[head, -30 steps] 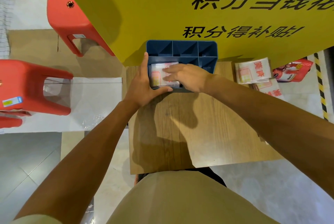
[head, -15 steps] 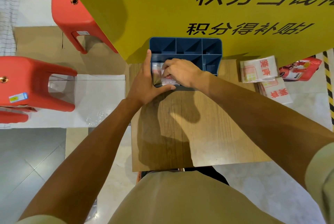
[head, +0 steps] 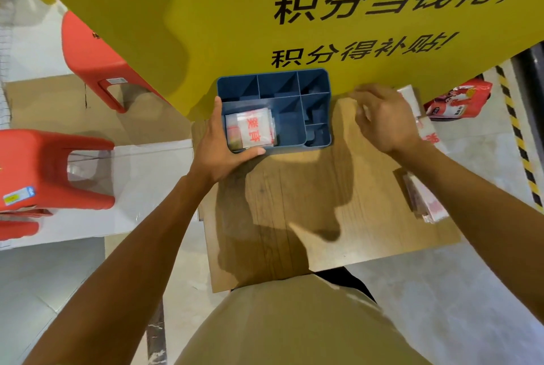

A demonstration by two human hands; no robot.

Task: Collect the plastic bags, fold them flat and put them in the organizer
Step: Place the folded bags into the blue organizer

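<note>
A blue organizer (head: pixel 294 141) with several compartments stands at the far edge of a small wooden table (head: pixel 318 211). A folded white plastic bag with red print (head: pixel 253 127) lies flat in its large front-left compartment. My left hand (head: pixel 219 148) grips the organizer's front-left corner, thumb along the front wall. My right hand (head: pixel 382 120) hovers over the table's far right, fingers spread and empty, just left of more white bags with red print (head: pixel 410 98). Another flat stack of bags (head: pixel 424 200) lies at the table's right edge.
A big yellow sign with black characters (head: pixel 323 11) leans over the table's far side. Red plastic stools (head: pixel 97 64) (head: pixel 44 170) stand on the left. A red printed bag (head: pixel 459 99) lies on the floor at the right, next to black-and-yellow hazard tape (head: pixel 521 141).
My right hand has left the folded bag in the organizer's front-left compartment and swung right toward the bags at the table's far right. My left hand still grips the organizer.
</note>
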